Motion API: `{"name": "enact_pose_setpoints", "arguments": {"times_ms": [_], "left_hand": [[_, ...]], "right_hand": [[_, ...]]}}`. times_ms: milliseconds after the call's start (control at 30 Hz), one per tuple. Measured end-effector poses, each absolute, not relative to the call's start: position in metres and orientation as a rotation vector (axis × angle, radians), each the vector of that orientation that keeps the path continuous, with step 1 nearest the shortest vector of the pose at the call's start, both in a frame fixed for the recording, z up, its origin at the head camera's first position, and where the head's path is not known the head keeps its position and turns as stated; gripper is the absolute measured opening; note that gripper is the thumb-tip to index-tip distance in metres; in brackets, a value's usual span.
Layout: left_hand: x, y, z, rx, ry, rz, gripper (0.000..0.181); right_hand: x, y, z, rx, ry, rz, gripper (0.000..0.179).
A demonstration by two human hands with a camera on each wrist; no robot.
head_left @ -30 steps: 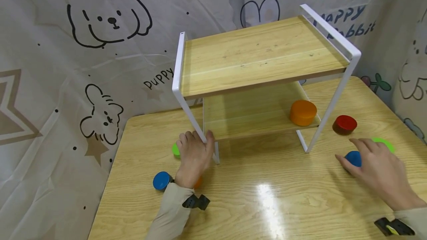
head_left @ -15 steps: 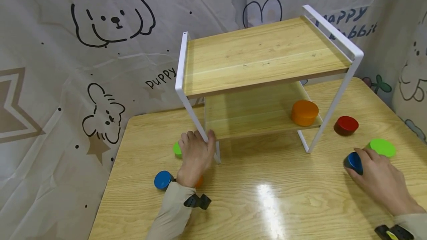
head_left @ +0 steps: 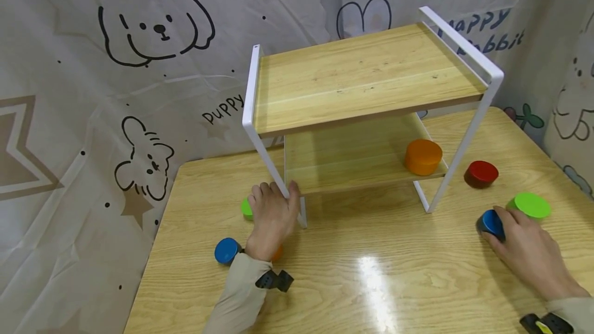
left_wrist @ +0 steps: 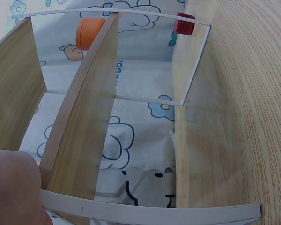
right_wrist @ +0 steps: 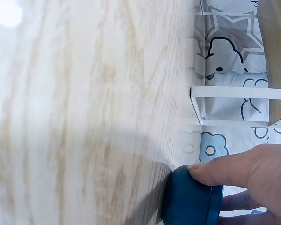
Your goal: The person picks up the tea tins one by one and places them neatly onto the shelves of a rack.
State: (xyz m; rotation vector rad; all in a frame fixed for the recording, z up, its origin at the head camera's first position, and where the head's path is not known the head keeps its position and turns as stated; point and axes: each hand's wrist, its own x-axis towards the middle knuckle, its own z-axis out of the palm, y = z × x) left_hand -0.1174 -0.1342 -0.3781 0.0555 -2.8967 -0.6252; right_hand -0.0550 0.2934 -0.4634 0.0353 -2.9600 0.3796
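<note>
A two-tier wooden shelf with a white metal frame stands on the table. My left hand grips its front left leg at the lower board's corner; in the left wrist view only the thumb shows. At the right, my right hand holds a short blue cylinder between thumb and fingers. The right wrist view shows the thumb on the near side of this blue cylinder, which is at the tabletop. An orange cylinder sits at the lower board's right end.
A green disc-topped piece lies just behind my right hand, and a red cylinder is farther back. Near my left arm are another blue cylinder, a partly hidden green piece and an orange piece. Printed cloth hangs behind.
My right hand has come in from open fingers to a grip round the blue cylinder. My left hand keeps its hold on the shelf leg.
</note>
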Motion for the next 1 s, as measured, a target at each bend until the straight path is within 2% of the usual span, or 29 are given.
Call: {"name": "enact_pose_setpoints", "arguments": {"times_ms": [700, 1000], "left_hand": [[-0.118, -0.135, -0.379, 0.046, -2.887, -0.612, 0.051], [-0.117, -0.135, -0.378, 0.047, -2.907, -0.613, 0.052]], "right_hand": [[-0.058, 0.279, -0.452, 0.113, -2.905, 0.380, 0.063], [-0.060, 0.273, -0.434, 0.132, -2.860, 0.405, 0.063]]}}
